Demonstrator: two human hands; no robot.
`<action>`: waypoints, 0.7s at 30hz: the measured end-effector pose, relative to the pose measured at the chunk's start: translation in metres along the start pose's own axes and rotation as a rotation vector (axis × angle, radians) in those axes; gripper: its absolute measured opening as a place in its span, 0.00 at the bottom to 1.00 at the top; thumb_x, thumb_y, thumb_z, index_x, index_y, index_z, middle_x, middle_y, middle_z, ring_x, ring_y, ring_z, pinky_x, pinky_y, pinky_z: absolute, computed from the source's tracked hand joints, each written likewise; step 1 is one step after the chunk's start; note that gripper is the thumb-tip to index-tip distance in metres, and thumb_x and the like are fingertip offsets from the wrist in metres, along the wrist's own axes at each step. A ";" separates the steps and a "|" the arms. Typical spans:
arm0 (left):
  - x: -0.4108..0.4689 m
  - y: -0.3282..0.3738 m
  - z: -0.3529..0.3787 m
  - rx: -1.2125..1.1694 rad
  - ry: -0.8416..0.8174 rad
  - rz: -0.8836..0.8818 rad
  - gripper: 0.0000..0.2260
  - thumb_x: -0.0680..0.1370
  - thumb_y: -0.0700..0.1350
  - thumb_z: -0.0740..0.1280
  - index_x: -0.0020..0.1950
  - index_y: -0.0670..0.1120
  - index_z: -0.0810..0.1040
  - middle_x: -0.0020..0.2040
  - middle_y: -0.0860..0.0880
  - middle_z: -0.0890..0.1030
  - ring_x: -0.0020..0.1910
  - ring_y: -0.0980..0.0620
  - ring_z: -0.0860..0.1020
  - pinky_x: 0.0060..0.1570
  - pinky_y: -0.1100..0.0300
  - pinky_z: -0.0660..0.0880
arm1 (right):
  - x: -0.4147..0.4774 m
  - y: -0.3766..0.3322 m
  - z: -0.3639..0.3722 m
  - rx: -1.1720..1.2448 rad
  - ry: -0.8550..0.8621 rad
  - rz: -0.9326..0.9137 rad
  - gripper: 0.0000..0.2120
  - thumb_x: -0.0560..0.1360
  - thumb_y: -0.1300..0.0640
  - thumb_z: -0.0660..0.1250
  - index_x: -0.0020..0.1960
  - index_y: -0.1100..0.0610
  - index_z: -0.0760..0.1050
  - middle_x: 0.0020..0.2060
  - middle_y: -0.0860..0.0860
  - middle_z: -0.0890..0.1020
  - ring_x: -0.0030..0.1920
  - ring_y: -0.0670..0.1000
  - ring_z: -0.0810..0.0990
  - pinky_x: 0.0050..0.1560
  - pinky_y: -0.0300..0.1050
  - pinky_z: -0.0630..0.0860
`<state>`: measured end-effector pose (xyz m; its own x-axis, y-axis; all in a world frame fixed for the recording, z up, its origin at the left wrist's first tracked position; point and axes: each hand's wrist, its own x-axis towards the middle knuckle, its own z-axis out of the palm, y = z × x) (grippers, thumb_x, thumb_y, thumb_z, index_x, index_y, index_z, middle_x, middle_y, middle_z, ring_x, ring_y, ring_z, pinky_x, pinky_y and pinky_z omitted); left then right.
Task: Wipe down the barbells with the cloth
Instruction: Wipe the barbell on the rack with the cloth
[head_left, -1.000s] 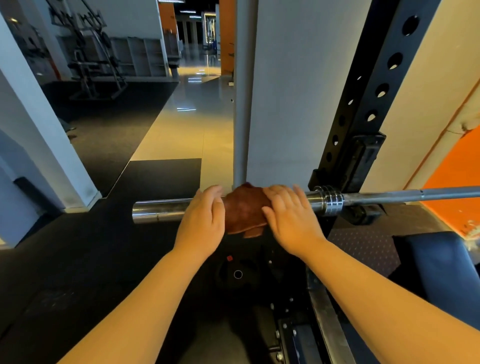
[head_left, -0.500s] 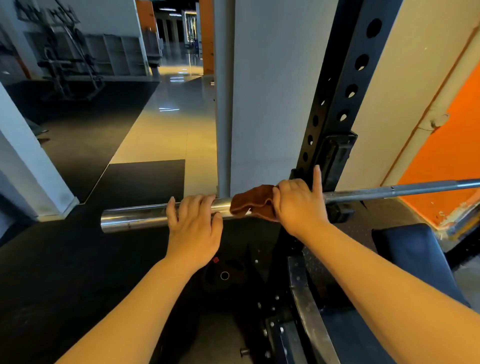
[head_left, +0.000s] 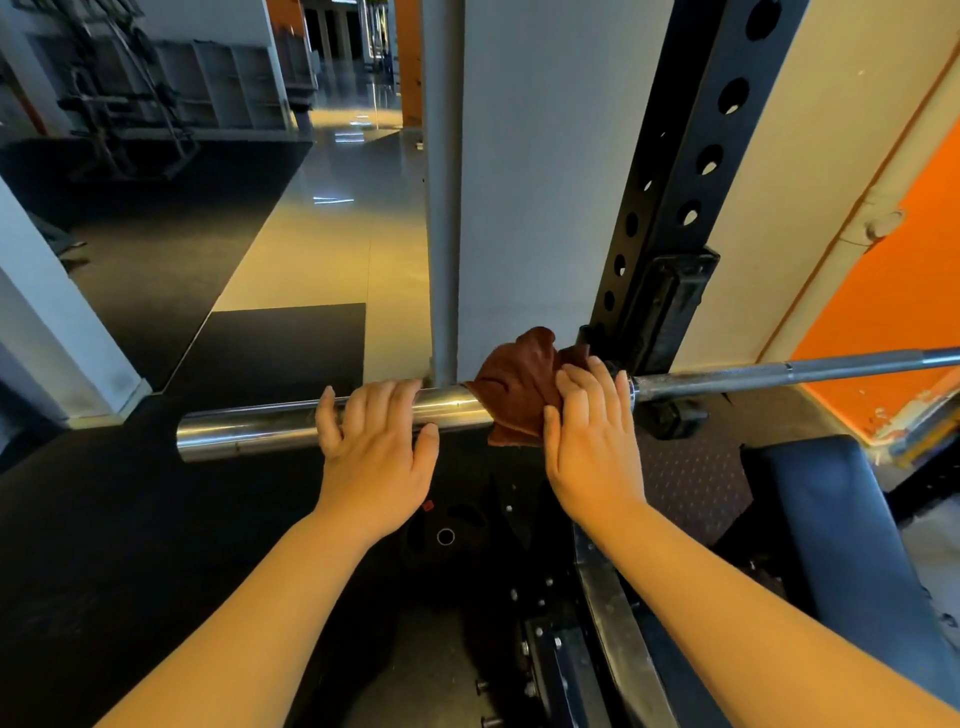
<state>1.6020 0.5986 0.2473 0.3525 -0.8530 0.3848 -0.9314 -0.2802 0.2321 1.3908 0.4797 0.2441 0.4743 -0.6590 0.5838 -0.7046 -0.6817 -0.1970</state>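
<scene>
**Two bare hands on a racked barbell, a brown cloth bunched at the inner end of its sleeve**

The view looks down from head height in a gym. A steel barbell (head_left: 249, 431) runs across the middle of the picture, resting on the hook of a black rack upright (head_left: 675, 182).

At the left, the thick chrome sleeve ends free over dark floor matting and looks bright and bare. The left hand (head_left: 376, 452) grips the middle of the sleeve. Its fingers are bent over the top and its thumb is spread along the near side, with the forearm reaching straight in from below.

Just to the right, touching the sleeve's inner end, is the cloth (head_left: 519, 389), rust-brown and crumpled round the bar. The right hand (head_left: 592, 441) clamps it there. The fingers curve over the cloth, the thumb lies against its near edge, and the wrist is angled slightly inward.

Right of the rack, the thin shaft runs to the picture's right edge, past an orange wall and above a dark bench pad (head_left: 831, 519).

The wipe seems to be in progress on the sleeve. Whether the sleeve is finished cannot be told. The long shaft beyond the rack, and any other barbells, appear still to be done.
</scene>
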 end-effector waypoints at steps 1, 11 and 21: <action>0.001 0.001 0.001 0.009 -0.003 -0.004 0.26 0.81 0.59 0.47 0.75 0.51 0.64 0.70 0.51 0.69 0.74 0.47 0.64 0.77 0.41 0.38 | 0.000 -0.002 0.003 -0.006 -0.001 0.007 0.17 0.84 0.54 0.57 0.66 0.63 0.73 0.66 0.59 0.76 0.76 0.62 0.65 0.80 0.63 0.51; -0.001 0.000 0.001 -0.002 -0.012 -0.008 0.27 0.81 0.58 0.45 0.77 0.51 0.63 0.72 0.52 0.67 0.75 0.50 0.61 0.77 0.45 0.35 | 0.029 -0.066 0.012 -0.045 -0.158 -0.107 0.24 0.85 0.46 0.48 0.74 0.55 0.70 0.66 0.53 0.78 0.71 0.56 0.71 0.80 0.62 0.52; -0.001 0.006 0.000 0.038 -0.024 -0.029 0.28 0.81 0.58 0.44 0.78 0.49 0.61 0.73 0.50 0.66 0.76 0.49 0.59 0.78 0.42 0.37 | 0.025 -0.036 0.000 -0.200 -0.105 -0.021 0.14 0.83 0.51 0.53 0.57 0.57 0.75 0.58 0.54 0.79 0.65 0.58 0.75 0.79 0.62 0.53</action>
<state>1.5964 0.5980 0.2478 0.3774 -0.8544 0.3571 -0.9238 -0.3209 0.2086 1.4284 0.4881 0.2657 0.5349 -0.6823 0.4984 -0.7796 -0.6259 -0.0201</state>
